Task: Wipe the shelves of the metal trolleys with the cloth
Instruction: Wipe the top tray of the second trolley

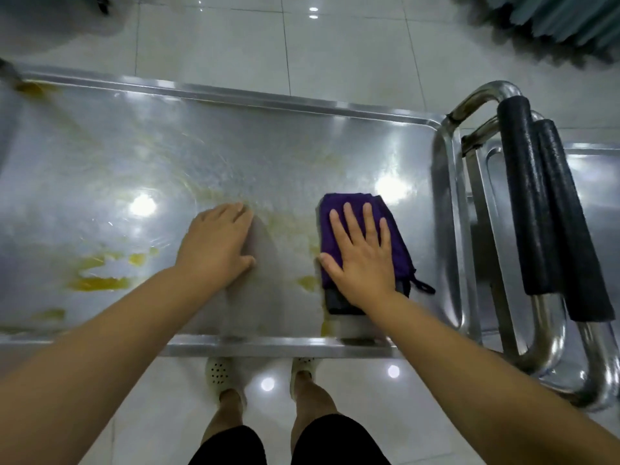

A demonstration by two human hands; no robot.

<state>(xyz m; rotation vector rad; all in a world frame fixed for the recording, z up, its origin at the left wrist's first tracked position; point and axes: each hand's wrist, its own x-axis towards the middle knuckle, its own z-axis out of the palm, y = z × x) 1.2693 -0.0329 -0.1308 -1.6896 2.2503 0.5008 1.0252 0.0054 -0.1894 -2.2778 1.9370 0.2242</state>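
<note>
Reaches both arms forward and down over the trolley's top shelf, elbows nearly straight. Presses the right hand palm-down on the cloth, fingers straight and slightly spread, thumb stuck out over the cloth's left edge. Finds that cloth, purple and folded, on the right part of the shelf, near the front rim and close to the handle end, with a dark loop trailing from its near right corner. Lays the left hand flat on bare metal just left of the cloth, fingers close together, thumb pointing toward it, gripping nothing. Shows yellow smears over the left and middle of the shelf, some right beside the cloth. Stands at the front rim in pale shoes on the tiled floor, with two black foam handles off to the right.
</note>
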